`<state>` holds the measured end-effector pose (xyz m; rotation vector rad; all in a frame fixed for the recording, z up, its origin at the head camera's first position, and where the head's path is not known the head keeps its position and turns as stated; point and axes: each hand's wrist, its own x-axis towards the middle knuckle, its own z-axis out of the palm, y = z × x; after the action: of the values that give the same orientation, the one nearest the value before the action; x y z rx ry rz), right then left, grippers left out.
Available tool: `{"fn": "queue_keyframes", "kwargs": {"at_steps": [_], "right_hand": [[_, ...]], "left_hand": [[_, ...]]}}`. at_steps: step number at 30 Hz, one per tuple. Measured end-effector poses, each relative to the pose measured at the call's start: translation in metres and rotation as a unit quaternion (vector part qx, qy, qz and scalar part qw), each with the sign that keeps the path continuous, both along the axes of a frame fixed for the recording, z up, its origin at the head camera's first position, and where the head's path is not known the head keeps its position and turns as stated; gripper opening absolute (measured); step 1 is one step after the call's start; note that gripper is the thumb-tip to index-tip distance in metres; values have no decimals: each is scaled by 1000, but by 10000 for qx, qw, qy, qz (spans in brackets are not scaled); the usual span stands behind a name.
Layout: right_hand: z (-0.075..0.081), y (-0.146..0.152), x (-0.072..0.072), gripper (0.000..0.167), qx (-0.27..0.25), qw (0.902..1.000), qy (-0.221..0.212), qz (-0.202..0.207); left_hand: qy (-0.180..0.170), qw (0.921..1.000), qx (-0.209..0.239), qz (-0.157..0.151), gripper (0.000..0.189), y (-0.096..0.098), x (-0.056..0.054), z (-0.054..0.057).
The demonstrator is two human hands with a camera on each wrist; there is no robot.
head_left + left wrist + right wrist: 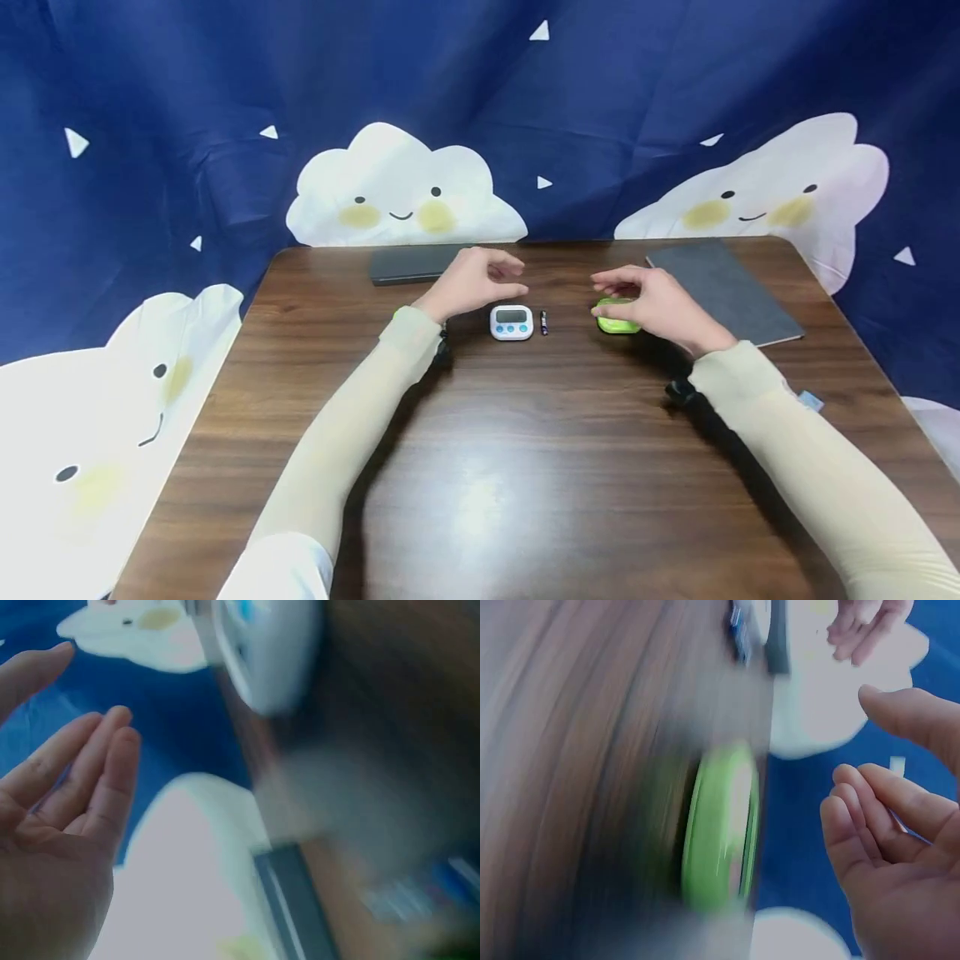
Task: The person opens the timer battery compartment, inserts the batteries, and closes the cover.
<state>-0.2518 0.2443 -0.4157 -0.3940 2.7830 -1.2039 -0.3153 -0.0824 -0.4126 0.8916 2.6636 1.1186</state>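
left hand, grip wide, is near the white plastic timer; right hand, grip wide too, is over the rounded green plastic thing.

No readable text, no legible labels, numbers

Reaches forward with both sleeved arms; holds left hand and right hand apart, turned toward each other, with fingers loosely bent, thumbs spread.
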Motion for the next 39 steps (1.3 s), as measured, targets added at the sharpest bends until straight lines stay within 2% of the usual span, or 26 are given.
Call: {"fn": "queue_keyframes", "kwargs": {"at_steps": [3, 7, 10, 14, 19, 27, 32, 33, 39], "right_hand": [[-4, -26, -2, 56, -122, 9998, -30, 129], [-16, -55, -7, 59, -294, 9988, -230, 324], [-25, -68, -11, 62, -392, 9977, -368, 422], [-37, -76, -13, 66, -403, 9968, -462, 518], [-44, -80, -16, 71, -302, 9964, -495, 622], [-44, -86, -17, 74, 63, 9957, -559, 742], [-43, -91, -17, 72, 191, 9956, -495, 770], [-43, -91, -17, 72, 212, 9956, -483, 773], [-44, -93, -18, 68, 344, 9955, -449, 756]], "left_hand": [[-102, 9999, 98, 6, 49, -21, 10, -8], [-308, 9994, -30, 143, 58, -38, 21, -20], [-336, 9991, -135, 211, 63, -44, 26, -26], [-215, 9983, -512, 169, 65, -44, 29, -29], [-201, 9952, -947, 121, 61, -42, 31, -29], [-204, 9915, -1278, 136, 48, -35, 28, -31], [-239, 9904, -1356, 96, 47, -33, 26, -32], [-226, 9907, -1339, 77, 48, -35, 18, -43], [-204, 9901, -1386, 35, 47, -33, 19, -41]]}}
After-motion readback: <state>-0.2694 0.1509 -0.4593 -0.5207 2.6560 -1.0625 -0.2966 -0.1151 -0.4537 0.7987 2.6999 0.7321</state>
